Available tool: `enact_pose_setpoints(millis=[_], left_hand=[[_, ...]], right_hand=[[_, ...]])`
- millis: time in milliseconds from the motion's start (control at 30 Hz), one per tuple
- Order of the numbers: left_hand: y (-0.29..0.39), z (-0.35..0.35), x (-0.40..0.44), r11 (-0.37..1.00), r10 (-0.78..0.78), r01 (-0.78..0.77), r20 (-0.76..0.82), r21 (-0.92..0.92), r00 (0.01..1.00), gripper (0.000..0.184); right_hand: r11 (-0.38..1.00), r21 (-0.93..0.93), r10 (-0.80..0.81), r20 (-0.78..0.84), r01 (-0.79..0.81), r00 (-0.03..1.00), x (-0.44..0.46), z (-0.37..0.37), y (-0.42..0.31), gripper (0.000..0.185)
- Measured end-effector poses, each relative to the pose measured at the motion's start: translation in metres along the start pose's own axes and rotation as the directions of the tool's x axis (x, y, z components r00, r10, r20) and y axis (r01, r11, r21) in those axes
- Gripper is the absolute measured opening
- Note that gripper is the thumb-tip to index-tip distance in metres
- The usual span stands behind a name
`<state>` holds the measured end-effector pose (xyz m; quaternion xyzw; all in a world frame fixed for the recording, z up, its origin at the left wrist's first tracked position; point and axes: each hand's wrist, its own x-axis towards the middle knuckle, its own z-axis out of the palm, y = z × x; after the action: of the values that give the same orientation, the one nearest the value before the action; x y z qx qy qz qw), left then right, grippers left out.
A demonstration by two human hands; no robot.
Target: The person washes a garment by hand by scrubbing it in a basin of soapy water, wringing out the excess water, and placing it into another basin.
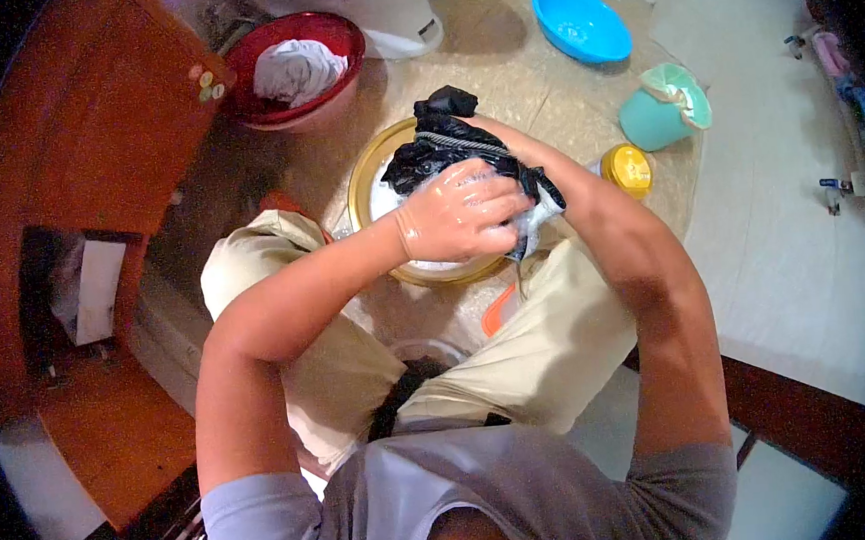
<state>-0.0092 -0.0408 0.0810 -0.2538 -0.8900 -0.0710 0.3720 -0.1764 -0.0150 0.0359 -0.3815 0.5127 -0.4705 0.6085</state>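
A wet black garment (453, 138) with a grey striped cord or trim is bunched up over a gold-rimmed basin (359, 190) of white suds. My left hand (464, 213), coated in foam, has its fingers closed round the near side of the cloth. On the far side, my right hand (486, 126) is at the same garment; the cloth hides most of its fingers, but it appears to grip the fabric. Some foam clings to the garment's right end, beside my left fingertips.
A red basin (357, 49) holding white cloth (300, 71) stands at the back left, near a white toilet base (391, 32). To the right are a blue basin (581, 24), a lined green bin (655, 119) and a yellow-lidded tub (629, 170). My knees flank the gold basin.
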Motion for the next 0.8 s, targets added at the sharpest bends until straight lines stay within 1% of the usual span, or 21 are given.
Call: enact_pose_setpoints(millis=[100,133,233,267,367,400,500,600,700,733,800], left_hand=[[0.000,0.008,-0.008,0.999,0.021,-0.022,0.022,0.029,1.000,0.012],[0.000,0.012,-0.010,0.999,0.022,-0.023,0.044,0.031,0.999,0.012],[0.005,0.021,-0.015,0.998,0.038,-0.044,0.110,0.049,0.993,0.010],[0.006,0.025,-0.018,0.996,0.049,-0.059,0.141,0.063,0.989,0.010],[0.010,0.032,-0.025,0.996,0.047,-0.064,0.238,0.066,0.970,0.008],[0.010,0.034,-0.027,0.996,0.049,-0.067,0.253,0.066,0.966,0.007],[0.011,0.038,-0.032,0.992,0.077,-0.106,0.336,0.068,0.939,0.007],[0.010,0.043,-0.038,0.992,0.098,-0.121,0.389,0.036,0.916,0.008],[0.008,0.042,-0.037,0.995,0.090,-0.100,0.399,0.004,0.912,0.008],[0.007,0.045,-0.040,0.994,0.101,-0.111,0.365,0.007,0.925,0.009],[0.005,0.045,-0.040,0.993,0.101,-0.114,0.416,0.008,0.904,0.009]], right_hand=[[0.999,-0.033,-0.031,0.014,0.032,0.999,0.003,0.009,-0.005,0.028],[0.989,-0.136,-0.058,-0.028,0.054,0.998,0.017,0.000,0.011,0.033],[0.902,-0.423,-0.120,-0.059,0.084,0.991,0.039,-0.008,0.033,0.045],[0.850,-0.508,0.048,-0.191,-0.140,0.980,0.041,-0.004,0.029,0.042],[0.718,-0.686,-0.074,-0.242,-0.117,0.968,0.043,0.003,0.034,0.041],[0.727,-0.686,-0.228,-0.191,0.036,0.955,0.035,0.013,0.023,0.048],[0.684,-0.723,-0.204,-0.312,-0.093,0.928,0.025,0.029,0.017,0.049],[0.601,-0.773,-0.137,-0.348,-0.202,0.927,0.031,0.034,0.018,0.048],[0.600,-0.758,-0.110,-0.394,-0.255,0.913,0.024,0.044,0.005,0.048],[0.536,-0.780,-0.099,-0.436,-0.321,0.894,0.021,0.051,-0.002,0.049],[0.523,-0.783,-0.065,-0.431,-0.337,0.900,0.020,0.052,-0.008,0.048]])
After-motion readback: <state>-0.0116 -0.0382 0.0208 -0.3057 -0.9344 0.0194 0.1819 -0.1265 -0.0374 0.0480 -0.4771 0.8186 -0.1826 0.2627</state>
